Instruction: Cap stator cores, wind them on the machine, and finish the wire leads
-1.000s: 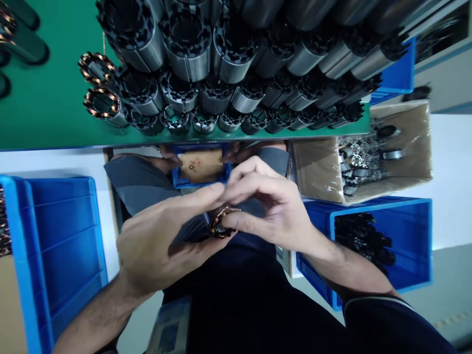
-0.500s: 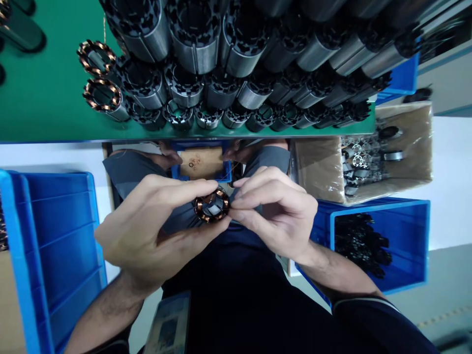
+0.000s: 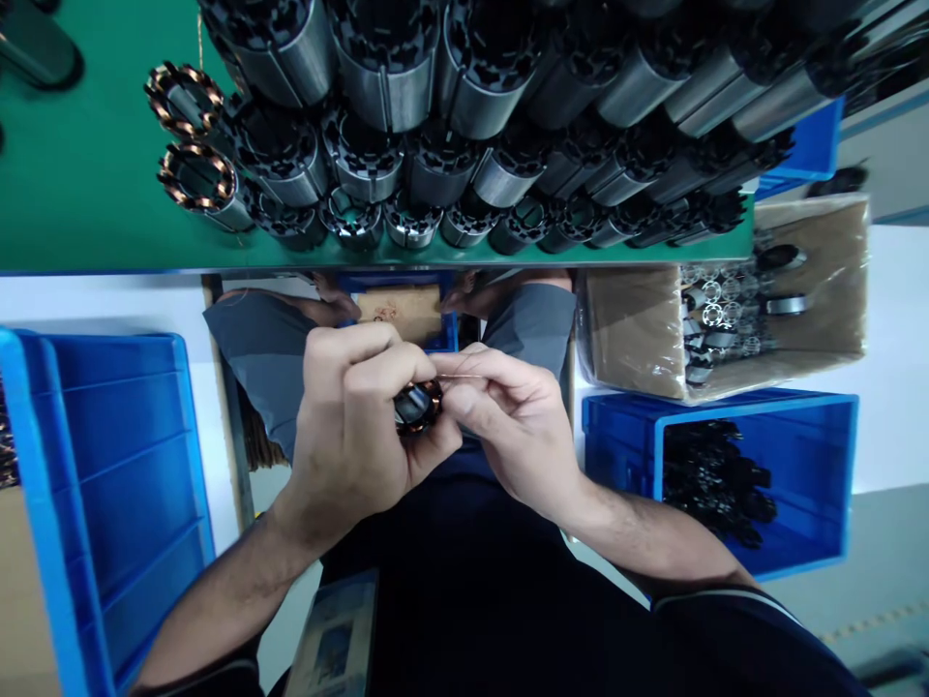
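My left hand (image 3: 355,416) is closed around a copper-wound motor stator (image 3: 418,410), its ring-shaped end facing up toward me. Fingers cover most of the stator's left side and top edge. A thin copper wire (image 3: 464,376) runs from the stator's upper right across the fingers of my right hand (image 3: 519,411). That hand is closed, thumb and fingers pinched at the wire beside the stator's right edge. Both hands are held above my lap, below the edge of the green table (image 3: 87,213).
Rows of stators (image 3: 413,87) crowd the table, two with copper windings (image 3: 197,177) at the left end. A blue crate (image 3: 131,465) stands at left. At right are a plastic-lined carton (image 3: 631,329) of metal parts and a blue bin (image 3: 813,484) of black parts. A small box (image 3: 410,302) sits below.
My left fingers have curled over the stator, covering more of it. My right hand has shifted slightly left, and a wire now shows across its fingers.
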A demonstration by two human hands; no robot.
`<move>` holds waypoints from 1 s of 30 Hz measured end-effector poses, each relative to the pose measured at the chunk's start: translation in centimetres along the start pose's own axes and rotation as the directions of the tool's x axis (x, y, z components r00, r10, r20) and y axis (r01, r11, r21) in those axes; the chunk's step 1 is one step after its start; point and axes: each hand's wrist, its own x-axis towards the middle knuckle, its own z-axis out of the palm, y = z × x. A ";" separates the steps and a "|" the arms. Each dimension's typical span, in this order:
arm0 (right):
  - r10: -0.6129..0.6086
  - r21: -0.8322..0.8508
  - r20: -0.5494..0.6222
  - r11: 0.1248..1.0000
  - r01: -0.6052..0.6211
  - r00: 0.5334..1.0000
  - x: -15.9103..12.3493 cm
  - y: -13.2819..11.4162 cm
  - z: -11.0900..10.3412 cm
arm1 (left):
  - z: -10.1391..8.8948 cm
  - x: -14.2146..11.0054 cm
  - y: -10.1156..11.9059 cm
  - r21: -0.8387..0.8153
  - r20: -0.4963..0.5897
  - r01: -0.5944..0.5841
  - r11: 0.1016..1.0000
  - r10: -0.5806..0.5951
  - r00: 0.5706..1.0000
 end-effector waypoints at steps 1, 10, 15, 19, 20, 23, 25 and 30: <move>-0.019 0.010 -0.010 1.000 0.019 1.000 0.0 0.2 0.0 | 0.1 -0.2 -0.1 0.026 -0.004 -0.028 0.999 0.028 1.000; -0.287 -0.453 0.359 0.778 0.435 0.888 1.9 -3.8 -4.5 | -1.2 0.8 0.1 -0.278 0.290 0.250 0.928 -0.167 0.942; -0.078 -0.584 0.546 0.678 0.446 0.834 1.6 -6.8 -6.4 | 0.0 -0.4 -2.3 -0.361 0.908 0.910 0.203 -0.148 0.393; 0.283 -0.516 0.289 0.851 -0.100 0.914 0.0 -5.2 -7.0 | 0.6 -3.5 -2.0 -0.252 0.329 0.384 0.888 -0.295 0.897; 0.355 -0.448 0.273 0.869 -0.208 0.894 -0.3 -4.7 -7.0 | 0.6 -4.0 -1.5 -0.101 0.200 0.151 0.983 -0.129 0.971; 0.295 -0.435 0.301 0.889 -0.145 0.907 -0.4 -3.9 -6.6 | 0.2 -3.6 -0.2 0.095 0.124 -0.255 0.962 0.242 0.962; -0.042 -0.585 0.419 0.751 0.306 0.907 0.2 -4.6 -6.2 | -0.5 -2.3 0.4 -0.002 0.162 -0.193 0.981 0.191 0.968; -0.396 -0.493 0.709 0.314 0.811 0.584 2.0 -8.7 -6.9 | -2.5 0.4 1.1 -0.303 0.543 0.244 0.921 -0.044 0.839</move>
